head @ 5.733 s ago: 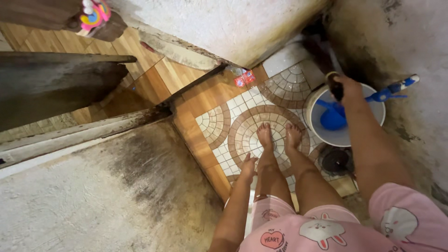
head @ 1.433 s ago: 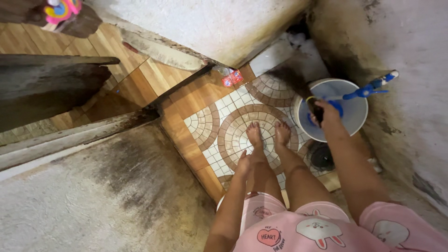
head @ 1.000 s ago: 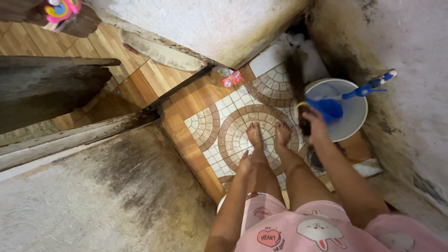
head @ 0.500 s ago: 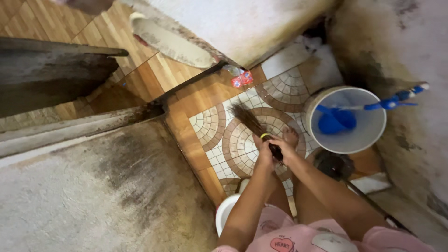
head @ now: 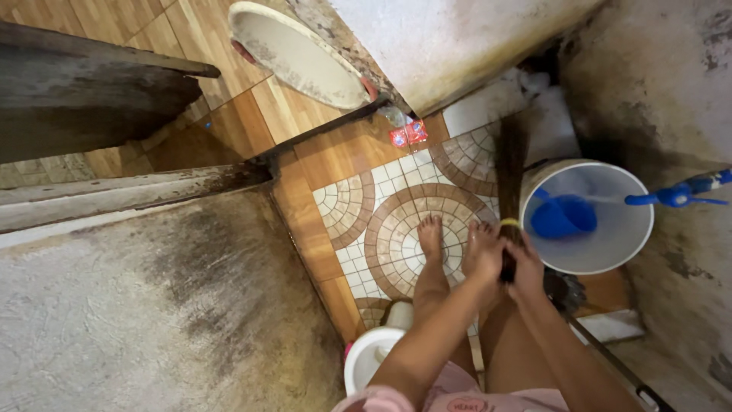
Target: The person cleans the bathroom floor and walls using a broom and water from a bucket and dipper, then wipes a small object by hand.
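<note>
A dark stick broom [head: 509,168] points away from me over the patterned tile floor [head: 358,214]. Both hands grip its handle end near a yellow band. My left hand [head: 483,252] sits on the left side of the handle, my right hand [head: 526,267] on the right side. The bristles reach toward the far white tiles, just left of a white bucket [head: 625,229]. My bare feet [head: 431,233] stand on the round tile pattern below the hands.
The bucket holds a blue dipper [head: 564,216] with a long blue handle. A small red packet [head: 408,135] lies on the floor by the doorway. A round pale basin [head: 301,53] leans at the top. Stained concrete walls [head: 152,305] close in left and right. A white bowl-shaped object [head: 370,358] sits near my knees.
The broom has swung from the left, over the tile pattern, to the right beside the bucket, with both hands still on it. The view has shifted slightly.
</note>
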